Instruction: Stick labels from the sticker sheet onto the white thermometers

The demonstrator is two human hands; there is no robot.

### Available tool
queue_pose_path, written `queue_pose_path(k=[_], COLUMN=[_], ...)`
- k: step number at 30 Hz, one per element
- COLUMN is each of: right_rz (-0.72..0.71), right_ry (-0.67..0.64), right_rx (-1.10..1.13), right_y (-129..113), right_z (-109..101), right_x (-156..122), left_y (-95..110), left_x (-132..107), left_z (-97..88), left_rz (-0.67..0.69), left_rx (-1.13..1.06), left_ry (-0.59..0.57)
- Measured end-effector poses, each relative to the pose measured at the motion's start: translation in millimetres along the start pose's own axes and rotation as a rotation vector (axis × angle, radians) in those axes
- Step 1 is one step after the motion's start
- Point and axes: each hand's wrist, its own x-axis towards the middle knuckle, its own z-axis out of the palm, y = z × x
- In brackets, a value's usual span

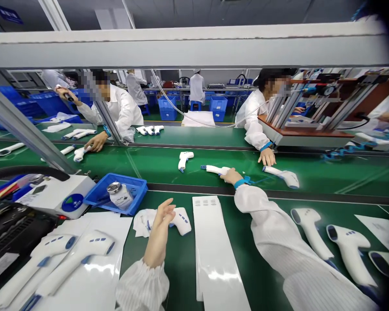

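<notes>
My right hand reaches out over the green conveyor belt and closes on a white thermometer gun lying there. My left hand hovers with fingers apart just above another white thermometer gun and a crumpled white cloth on the near green mat. Another thermometer gun lies on the belt to the left of my right hand. A long white sheet lies between my arms.
A blue tray with a small jar stands at the left, beside a white machine. More thermometer guns lie near left and near right. Two co-workers sit across the belt; one's hand rests by a gun.
</notes>
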Motion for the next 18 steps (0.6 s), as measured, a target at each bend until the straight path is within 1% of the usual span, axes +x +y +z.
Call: queue_pose_path(k=[2,3,4,5,6,7,8,9,10,11,12,14,16,17,18], right_rz=[-0.058,-0.1,-0.165,-0.253,-0.355,-0.497,-0.605,-0.666,-0.673,-0.613,-0.515,-0.282,-0.151,-0.129,-0.149], right_ry=[-0.071,-0.104,-0.145,-0.195,-0.253,-0.32,-0.367,-0.38,-0.357,-0.302,-0.238,-0.146,-0.206,-0.258,-0.302], right_rx=[0.048,0.072,0.106,0.149,0.195,0.258,0.303,0.332,0.338,0.309,0.255,0.094,-0.042,-0.073,-0.071], right_y=[9,10,10,9,9,9,10,13,18,25,34,57,83,94,105], right_z=[-8,-11,-13,-14,-14,-13,-11,-8,-4,1,8,22,34,38,41], right_x=[-14,-25,-39,-56,-74,-93,-111,-128,-143,-157,-168,-185,-195,-197,-197], left_y=[5,8,10,11,11,9,6,2,-2,-6,-8,-8,-2,3,9], left_x=[10,14,18,21,22,21,18,13,7,0,-9,-26,-42,-50,-56], left_z=[7.0,11.8,17.0,22.3,27.3,31.8,35.3,37.6,38.2,37.1,34.0,22.4,5.3,-4.7,-15.3], left_rz=[0.035,0.038,0.022,-0.021,-0.098,-0.194,-0.29,-0.366,-0.413,-0.428,-0.408,-0.338,-0.259,-0.218,-0.176], left_rx=[-0.036,-0.074,-0.126,-0.185,-0.242,-0.295,-0.34,-0.376,-0.405,-0.433,-0.454,-0.46,-0.432,-0.411,-0.395], left_ry=[0.021,0.011,-0.035,-0.134,-0.292,-0.479,-0.654,-0.784,-0.852,-0.852,-0.793,-0.604,-0.407,-0.317,-0.238])
